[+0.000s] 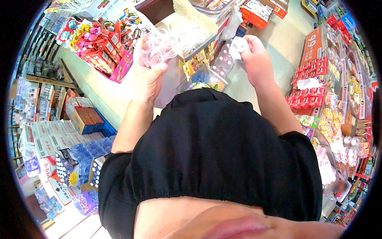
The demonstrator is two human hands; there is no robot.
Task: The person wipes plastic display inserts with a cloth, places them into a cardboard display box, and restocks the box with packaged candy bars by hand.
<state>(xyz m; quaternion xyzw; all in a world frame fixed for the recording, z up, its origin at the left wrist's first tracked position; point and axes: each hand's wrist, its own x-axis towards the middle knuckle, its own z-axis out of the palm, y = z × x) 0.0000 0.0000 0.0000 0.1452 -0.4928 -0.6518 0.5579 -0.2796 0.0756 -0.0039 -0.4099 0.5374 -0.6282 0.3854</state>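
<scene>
Several clear ring-shaped pieces (159,49) lie in my left hand (149,75), its fingers curled round them and its thumb to the right. More clear rings (185,38) show just right of them, at an open cream box (197,20). My right hand (254,57) pinches a crumpled white tissue or cloth (238,46) between thumb and fingers. Below that hand and to its left is a clear dotted package (223,59). Yellow packets (195,63) hang or lie under the box, between my two hands.
Red snack packets (97,47) fill a pink-edged box at upper left. Cartons (55,135) and blue bottle packs (87,153) stand at lower left. Shelves with red packets (308,95) line the right. Red boxes (256,14) are at the top.
</scene>
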